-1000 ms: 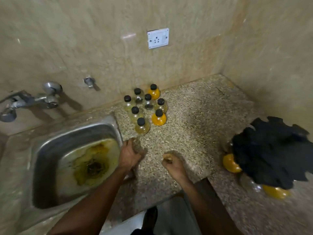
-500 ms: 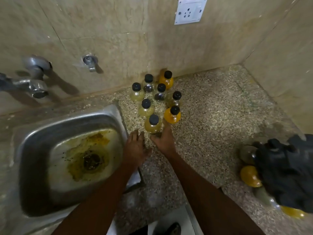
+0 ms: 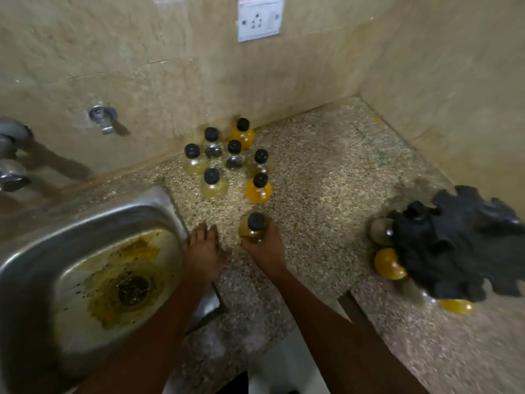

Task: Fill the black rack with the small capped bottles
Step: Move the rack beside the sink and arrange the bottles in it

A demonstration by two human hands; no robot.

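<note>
Several small round bottles [image 3: 227,163] with black caps stand in a cluster on the speckled counter near the back wall; some hold orange liquid, others pale yellow. My right hand [image 3: 265,248] grips one yellowish capped bottle [image 3: 252,230], pulled a little toward me from the cluster. My left hand [image 3: 203,251] rests flat on the counter by the sink's edge, fingers straight. The black rack [image 3: 466,243] lies at the right, a dark scalloped shape with a few bottles [image 3: 387,264] showing under its left and lower edges.
A stained steel sink [image 3: 85,268] fills the left. A tap [image 3: 12,155] and a wall valve [image 3: 103,116] stick out above it. A white socket plate [image 3: 260,19] is on the back wall. A side wall closes the right.
My right hand reached the nearest bottle, closed round it and drew it back from the cluster. My left hand stayed flat by the sink. The view tilted down and nearer.
</note>
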